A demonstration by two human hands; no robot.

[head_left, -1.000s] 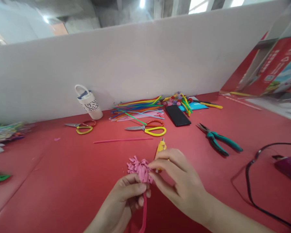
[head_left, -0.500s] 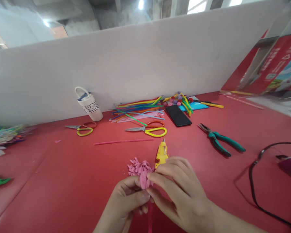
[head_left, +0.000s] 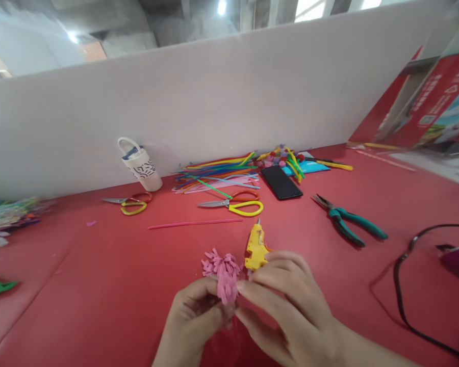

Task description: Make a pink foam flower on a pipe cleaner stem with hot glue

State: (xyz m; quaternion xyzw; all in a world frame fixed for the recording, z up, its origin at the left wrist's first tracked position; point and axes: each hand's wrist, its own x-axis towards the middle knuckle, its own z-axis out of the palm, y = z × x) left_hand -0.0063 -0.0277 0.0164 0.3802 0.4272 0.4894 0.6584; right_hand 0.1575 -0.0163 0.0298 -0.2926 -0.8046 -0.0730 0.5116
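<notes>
My left hand (head_left: 195,313) is closed, thumb and forefinger pinching the base of a pink fringed pompom (head_left: 227,286) made of thin fuzzy strips. A blurred pink strand hangs below it. My right hand (head_left: 290,306) has its forefinger and thumb at the pompom's right edge, the other fingers curled above. Just behind, a second clump of pink fringe (head_left: 216,262) shows, partly covered by the held one; whether the two are joined I cannot tell. Beyond my right fingers lies a yellow glue gun (head_left: 256,247), its nozzle pointing away and its rear partly hidden.
On the red table are two scissors (head_left: 246,208) (head_left: 133,208), a pink pipe cleaner (head_left: 195,223), a pile of coloured pipe cleaners (head_left: 218,173), a black phone (head_left: 281,182), green-handled pliers (head_left: 352,224), a white cup (head_left: 143,168) and a black cable (head_left: 397,285). A white partition (head_left: 199,102) stands behind.
The held pink pompom has tilted, its loose strip ends now showing downward. My right forefinger has slid from its front to its right edge, baring more of the glue gun.
</notes>
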